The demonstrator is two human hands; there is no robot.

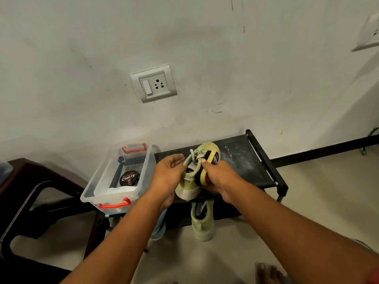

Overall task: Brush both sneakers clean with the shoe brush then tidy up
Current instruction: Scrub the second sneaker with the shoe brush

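Black bench [242, 160] at 1 o'clock of frame centre, top dusty and flecked white; dirt brushed loose would likely land there and need wiping at tidy-up. Brown chair [26, 181] at 8 o'clock, well apart, no risk. Clear box [96, 187] sits at the bench's 9 o'clock end, lid off, near corner looks to hang past the edge; a left elbow swing could knock it off. Held sneaker [189, 187] is up in the air over the bench front, toe pointing to 12; left hand [168, 171] has its fingers [177, 158] curled round the collar by the laces, a thin grip; hard strokes could twist the shoe out. Second sneaker [203, 224] is under the bench at 6 o'clock, beside a blue shoe [159, 228]; not yet in hand, and falling dust would likely hit it. Shoe brush [207, 167] lies on the held sneaker's right side; right hand [221, 179] has its fingers [212, 188] wrapped round the brush body; loose laces may snag the bristles. Polish tin [129, 178] is inside the box, shut.
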